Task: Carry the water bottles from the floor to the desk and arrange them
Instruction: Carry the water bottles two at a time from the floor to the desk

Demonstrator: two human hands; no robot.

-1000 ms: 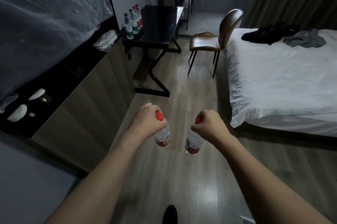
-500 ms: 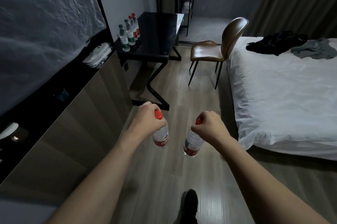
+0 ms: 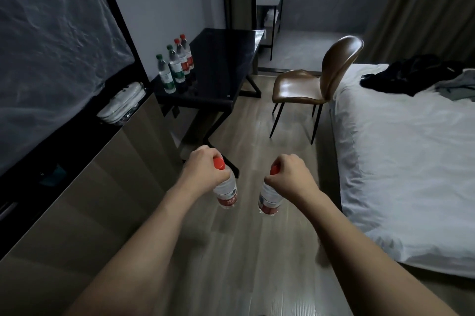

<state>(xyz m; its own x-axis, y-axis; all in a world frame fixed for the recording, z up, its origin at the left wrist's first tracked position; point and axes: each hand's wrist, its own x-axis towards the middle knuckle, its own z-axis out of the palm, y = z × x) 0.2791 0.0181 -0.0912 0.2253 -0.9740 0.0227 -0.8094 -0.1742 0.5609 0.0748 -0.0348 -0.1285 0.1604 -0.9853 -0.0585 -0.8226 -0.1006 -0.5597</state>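
My left hand grips a red-capped water bottle by its neck, and the bottle hangs upright over the wooden floor. A second red-capped bottle hangs the same way from my right hand. Ahead on the left stands the black desk. Several bottles stand in a row along its left edge: green-capped ones nearer to me and red-capped ones behind them.
A brown chair stands to the right of the desk. A white bed with dark clothes on it fills the right side. A low wooden cabinet runs along the left wall, with white packets on its shelf.
I have walked forward, so the desk, chair and bed are nearer and larger. Both hands still hold their bottles in the same way.
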